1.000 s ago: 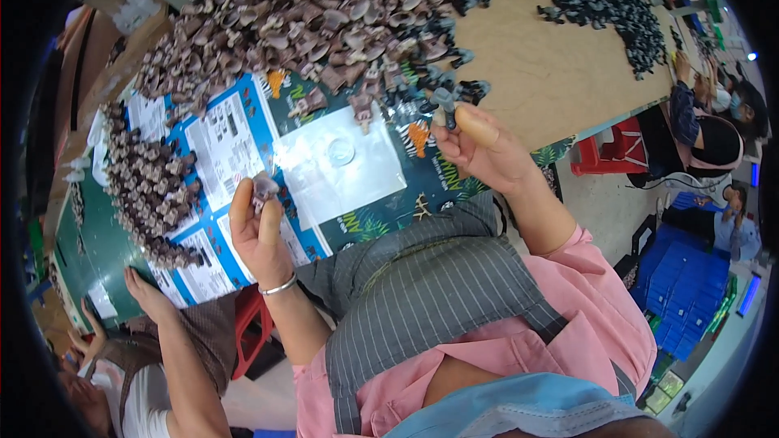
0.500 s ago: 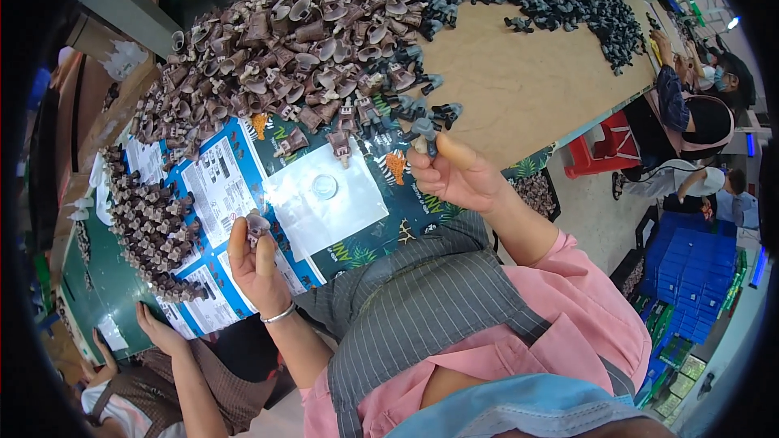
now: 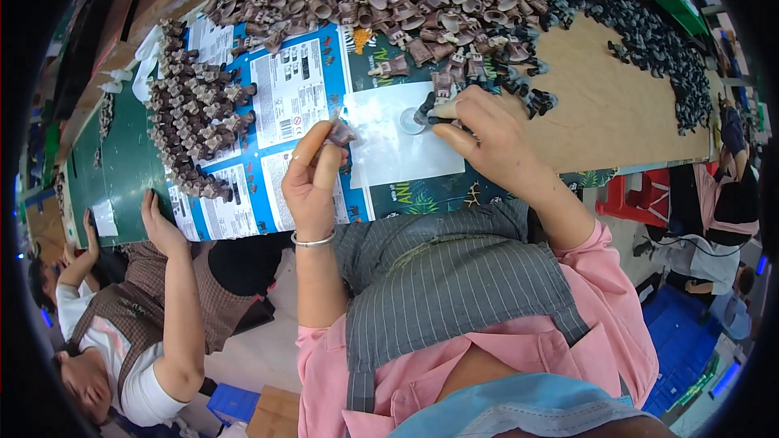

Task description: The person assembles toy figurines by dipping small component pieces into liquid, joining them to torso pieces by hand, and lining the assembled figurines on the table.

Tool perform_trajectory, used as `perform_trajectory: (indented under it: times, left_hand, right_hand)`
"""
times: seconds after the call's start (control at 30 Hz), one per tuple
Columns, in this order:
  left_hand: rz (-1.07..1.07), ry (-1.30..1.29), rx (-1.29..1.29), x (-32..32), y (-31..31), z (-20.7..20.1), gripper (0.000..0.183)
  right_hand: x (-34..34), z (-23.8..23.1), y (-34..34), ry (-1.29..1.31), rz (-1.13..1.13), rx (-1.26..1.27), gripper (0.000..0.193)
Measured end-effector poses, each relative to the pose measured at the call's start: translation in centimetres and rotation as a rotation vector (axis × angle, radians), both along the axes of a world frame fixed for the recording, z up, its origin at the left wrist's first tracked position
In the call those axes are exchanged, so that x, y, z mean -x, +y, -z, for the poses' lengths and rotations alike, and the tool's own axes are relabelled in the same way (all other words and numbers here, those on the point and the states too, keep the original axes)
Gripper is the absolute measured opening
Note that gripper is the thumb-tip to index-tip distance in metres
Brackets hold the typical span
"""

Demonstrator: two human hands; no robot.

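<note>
Between the thumb and fingertips of my left hand (image 3: 312, 182) is a small brown plastic figure part (image 3: 341, 133), held up near the edge of a white sheet (image 3: 377, 158). My right hand (image 3: 491, 138) pinches a dark grey plastic figure part (image 3: 423, 108). Its lower end is at a small round clear dish (image 3: 411, 122) that sits on the sheet; whether it touches what is in the dish, I cannot tell. Just beyond my right hand lie a few loose brown parts (image 3: 443, 81) and dark grey parts (image 3: 535, 100).
A large heap of brown parts (image 3: 381, 0) covers the far table. Dark grey parts (image 3: 641, 40) ring brown board (image 3: 588, 105) at the right. Rows of brown figures (image 3: 195, 113) stand at left on printed sheets (image 3: 280, 97). A co-worker's hand (image 3: 162, 223) rests on the table edge.
My right hand has brought the dark grey part over to the round dish. My left hand still holds the brown part, now tilted differently. The whole view has swung toward the left.
</note>
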State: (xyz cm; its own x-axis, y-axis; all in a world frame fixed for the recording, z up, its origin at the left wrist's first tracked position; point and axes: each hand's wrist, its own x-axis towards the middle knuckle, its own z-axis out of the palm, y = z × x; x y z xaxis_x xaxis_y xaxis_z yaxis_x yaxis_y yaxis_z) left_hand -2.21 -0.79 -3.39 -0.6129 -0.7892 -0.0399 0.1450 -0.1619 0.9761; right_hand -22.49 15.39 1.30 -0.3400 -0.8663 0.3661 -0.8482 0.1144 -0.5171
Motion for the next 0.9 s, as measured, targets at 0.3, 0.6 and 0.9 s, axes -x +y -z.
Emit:
perform_trajectory:
  times: [0.3,0.6,0.9]
  left_hand:
    - [0.081,0.039,-0.012,-0.2,-0.1,-0.4,0.035]
    - [0.147,-0.023,-0.031,1.8,2.1,-1.6,0.028]
    - [0.168,0.038,-0.266,3.3,2.9,-2.1,0.029]
  right_hand:
    - [-0.9,-0.1,-1.5,0.28,-0.056,-0.088,0.017]
    - [-1.0,0.1,-1.3,0.212,-0.067,-0.074,0.018]
    - [-0.8,-0.2,-0.4,-0.444,0.032,0.18,0.02]
